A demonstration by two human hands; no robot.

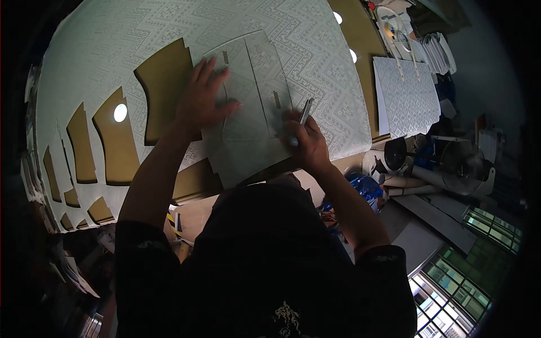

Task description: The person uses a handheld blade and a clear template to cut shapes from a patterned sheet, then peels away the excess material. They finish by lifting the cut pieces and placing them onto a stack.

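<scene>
A clear template (245, 84) with a dark line down it and small slots lies over the pale patterned fabric (315, 50), near the table's front edge. My left hand (203, 96) is spread at the template's left side, its fingers slightly blurred and reaching over it. My right hand (310, 143) is closed around a slim silver utility knife (306, 111) at the template's right edge, the knife's visible end pointing away from me. To the left of the template is a curved opening (163, 90) in the fabric, where the brown table surface shows.
More curved openings (115, 141) in the fabric run along the left, baring the brown tabletop (360, 34). Patterned sheets (406, 96) lie at the table's right end, near a stack of white papers (437, 53). A fan (462, 169) stands beyond, with a blue plastic bag (363, 188) below.
</scene>
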